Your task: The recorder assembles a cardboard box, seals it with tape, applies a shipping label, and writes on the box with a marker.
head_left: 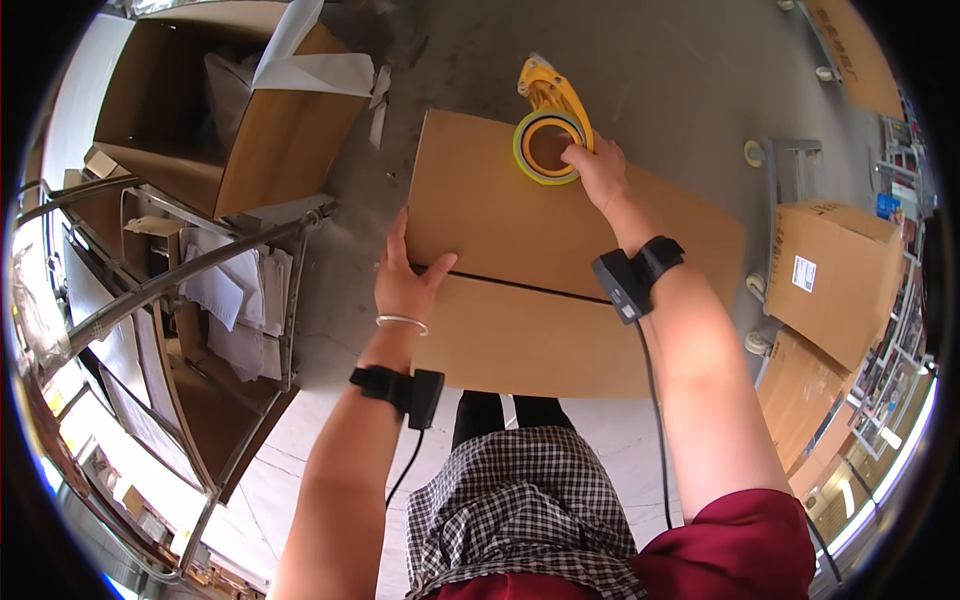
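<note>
Both forearms rise from the lower edge of the frame toward a closed cardboard box (560,270) at the centre. The left hand (405,280) lies flat at the box's left edge where the two top flaps meet, fingers straight and close together pointing up, thumb spread out onto the cardboard. The right hand (597,172) reaches further, to the box's far edge in the upper middle of the frame, fingers curled around a yellow tape dispenser (548,125) that rests on the box with its roll of tape facing the camera. Each wrist wears a black strap with a small black unit and cable.

In the upper left stands a large open cardboard box (240,130) with a white sheet draped over one flap. At the right edge are stacked brown cartons (835,280), the upper one bearing a small white rectangular label (804,273).
</note>
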Available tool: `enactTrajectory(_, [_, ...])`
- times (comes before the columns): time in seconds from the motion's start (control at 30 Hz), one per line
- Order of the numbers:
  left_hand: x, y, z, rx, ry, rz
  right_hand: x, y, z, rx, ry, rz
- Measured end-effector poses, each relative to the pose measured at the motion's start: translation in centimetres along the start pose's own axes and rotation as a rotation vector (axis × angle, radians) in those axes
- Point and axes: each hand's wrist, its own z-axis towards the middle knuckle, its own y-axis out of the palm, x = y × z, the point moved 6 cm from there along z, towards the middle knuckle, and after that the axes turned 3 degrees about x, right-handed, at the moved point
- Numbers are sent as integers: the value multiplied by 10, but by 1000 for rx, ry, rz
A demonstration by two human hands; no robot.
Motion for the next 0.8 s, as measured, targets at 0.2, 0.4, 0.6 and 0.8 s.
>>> enactTrajectory(0.2, [-25,-4,-65,113,31,84,7,22,-56,-9,-128,-221])
enactTrajectory(0.4, [-22,5,-63,115,166,95,7,20,-71,79,-312,-259])
enactTrajectory(0.6, [-30,12,-64,51,47,43,1,4,-100,175,-362,102])
enactTrajectory(0.8, [-28,10,-66,63,-15,61,-5,10,-205,-108,-498,-127])
